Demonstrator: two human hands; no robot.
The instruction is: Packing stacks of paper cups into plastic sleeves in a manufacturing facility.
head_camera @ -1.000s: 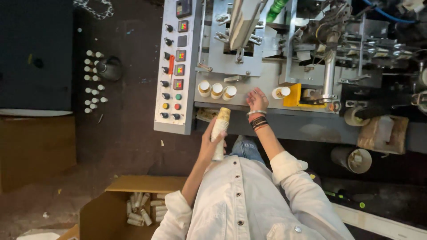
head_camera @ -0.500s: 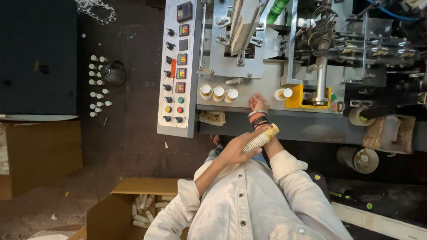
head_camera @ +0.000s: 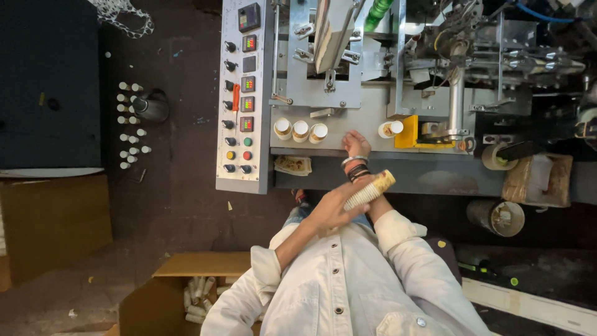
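Observation:
My left hand (head_camera: 333,210) grips a stack of pale paper cups (head_camera: 370,189), held tilted with its open end up and to the right, just across my right forearm. My right hand (head_camera: 356,144), with bangles at the wrist, rests flat on the grey machine table (head_camera: 367,121) and holds nothing. Three paper cups (head_camera: 300,130) stand in a row on the table left of that hand. A single cup (head_camera: 390,129) lies to its right beside a yellow block (head_camera: 405,132).
A control panel (head_camera: 240,99) with knobs, buttons and small displays stands left of the machine. An open cardboard box (head_camera: 186,292) holding cup stacks sits on the floor at lower left. Several small white bottles (head_camera: 127,124) stand on the dark floor. A tape roll (head_camera: 497,155) hangs at right.
My left hand has carried the cup stack from upright near the panel to the right, tilting it over my right forearm. My right hand stayed on the machine table.

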